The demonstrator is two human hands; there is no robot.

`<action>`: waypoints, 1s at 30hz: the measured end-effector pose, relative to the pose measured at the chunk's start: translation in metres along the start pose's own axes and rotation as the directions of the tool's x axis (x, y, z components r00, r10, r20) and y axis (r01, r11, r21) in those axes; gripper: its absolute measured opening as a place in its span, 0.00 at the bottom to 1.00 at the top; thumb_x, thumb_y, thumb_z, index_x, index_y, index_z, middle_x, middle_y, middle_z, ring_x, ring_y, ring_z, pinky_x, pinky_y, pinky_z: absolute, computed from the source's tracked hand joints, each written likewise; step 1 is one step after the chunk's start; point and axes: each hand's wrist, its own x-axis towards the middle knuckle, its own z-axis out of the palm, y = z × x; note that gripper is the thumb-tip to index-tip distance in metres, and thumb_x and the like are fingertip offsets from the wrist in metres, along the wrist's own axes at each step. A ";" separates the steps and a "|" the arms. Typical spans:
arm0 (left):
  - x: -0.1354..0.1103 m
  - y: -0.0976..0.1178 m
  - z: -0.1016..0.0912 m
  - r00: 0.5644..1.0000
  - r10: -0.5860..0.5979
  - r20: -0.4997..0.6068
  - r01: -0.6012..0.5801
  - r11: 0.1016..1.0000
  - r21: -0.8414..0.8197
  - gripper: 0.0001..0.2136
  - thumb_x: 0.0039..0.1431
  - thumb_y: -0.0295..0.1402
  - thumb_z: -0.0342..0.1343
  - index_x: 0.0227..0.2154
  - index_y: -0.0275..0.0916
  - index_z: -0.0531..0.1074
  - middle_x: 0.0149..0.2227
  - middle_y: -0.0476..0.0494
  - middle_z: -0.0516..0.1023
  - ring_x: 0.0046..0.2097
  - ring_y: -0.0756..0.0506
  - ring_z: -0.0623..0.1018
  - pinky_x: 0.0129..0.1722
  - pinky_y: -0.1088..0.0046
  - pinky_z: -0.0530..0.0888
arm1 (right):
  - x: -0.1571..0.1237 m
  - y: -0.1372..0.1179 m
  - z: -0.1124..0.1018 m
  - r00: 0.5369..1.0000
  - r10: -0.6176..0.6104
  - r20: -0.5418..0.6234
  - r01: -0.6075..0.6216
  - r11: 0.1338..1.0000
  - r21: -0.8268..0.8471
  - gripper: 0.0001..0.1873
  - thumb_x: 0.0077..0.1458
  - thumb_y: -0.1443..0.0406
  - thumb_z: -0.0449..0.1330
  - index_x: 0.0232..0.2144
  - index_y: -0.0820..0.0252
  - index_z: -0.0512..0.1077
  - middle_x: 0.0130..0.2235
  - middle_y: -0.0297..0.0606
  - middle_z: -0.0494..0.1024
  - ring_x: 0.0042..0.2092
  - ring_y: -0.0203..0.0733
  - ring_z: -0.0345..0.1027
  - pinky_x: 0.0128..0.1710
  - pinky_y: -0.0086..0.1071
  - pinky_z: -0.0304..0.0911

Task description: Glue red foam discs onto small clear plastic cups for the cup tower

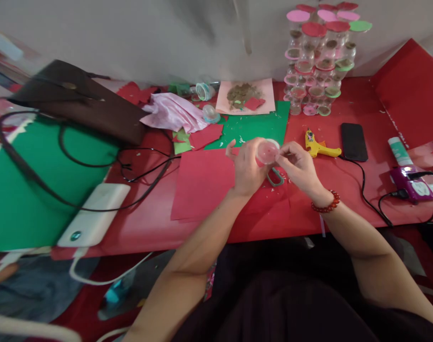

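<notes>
From my end of the feed, I see the left hand (pixel 248 164) closed around a clear cup (pixel 268 152), its round end facing my camera. The right hand (pixel 299 165) meets it, fingertips at the cup's near edge; I can't tell whether they pinch the rim or something small. A beaded bracelet (pixel 325 203) circles the right wrist. The cup is held over the red-covered table (pixel 348 190). Just below the hands I make out a dark looped handle (pixel 276 185), and to the left, a red sheet (pixel 202 185).

Farther back, a green sheet (pixel 259 126) lies partly beneath pale pink paper (pixel 266 90) bearing brown, crumbly material (pixel 242 95). Right of the hands I have a yellow glue gun (pixel 323 149) beside a dark phone (pixel 354 141). Behind them stands a stack of clear cups (pixel 314 64) with coloured discs. Far left, I see a white power bank (pixel 95 213) and a dark bag (pixel 91 102).
</notes>
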 end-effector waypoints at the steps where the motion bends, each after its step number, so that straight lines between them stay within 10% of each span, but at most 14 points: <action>1: 0.001 0.000 -0.002 1.000 0.016 0.019 -0.016 1.000 -0.004 0.23 0.64 0.53 0.57 0.53 0.44 0.71 0.52 0.39 0.80 0.55 0.39 0.77 0.67 0.53 0.56 | 0.000 0.000 -0.001 0.999 -0.018 -0.038 0.016 0.999 -0.037 0.06 0.57 0.66 0.59 0.28 0.55 0.67 0.30 0.31 0.68 0.33 0.36 0.63 0.35 0.35 0.62; 4: 0.005 0.002 -0.009 0.996 0.072 0.044 -0.070 0.996 -0.046 0.21 0.63 0.52 0.58 0.53 0.46 0.75 0.57 0.38 0.77 0.60 0.37 0.73 0.62 0.54 0.62 | 0.001 -0.003 -0.006 0.987 -0.086 -0.134 0.060 0.980 -0.189 0.07 0.58 0.68 0.60 0.28 0.55 0.66 0.34 0.34 0.69 0.35 0.37 0.64 0.37 0.37 0.65; 9: 0.015 0.012 -0.011 0.996 -0.063 0.063 0.069 0.993 -0.098 0.12 0.67 0.46 0.57 0.38 0.50 0.83 0.38 0.46 0.82 0.46 0.40 0.76 0.53 0.54 0.65 | -0.001 -0.004 -0.007 0.989 -0.110 -0.102 0.078 0.958 -0.276 0.06 0.62 0.62 0.62 0.32 0.54 0.69 0.46 0.42 0.70 0.42 0.42 0.67 0.40 0.40 0.71; 30: 0.019 0.019 -0.003 0.983 -0.078 0.169 0.133 0.930 -0.343 0.11 0.65 0.36 0.55 0.31 0.41 0.79 0.30 0.46 0.80 0.33 0.47 0.77 0.37 0.69 0.75 | -0.002 0.012 -0.003 0.987 -0.156 0.041 0.158 0.886 -0.436 0.05 0.58 0.67 0.60 0.31 0.54 0.66 0.31 0.34 0.75 0.33 0.37 0.66 0.33 0.32 0.59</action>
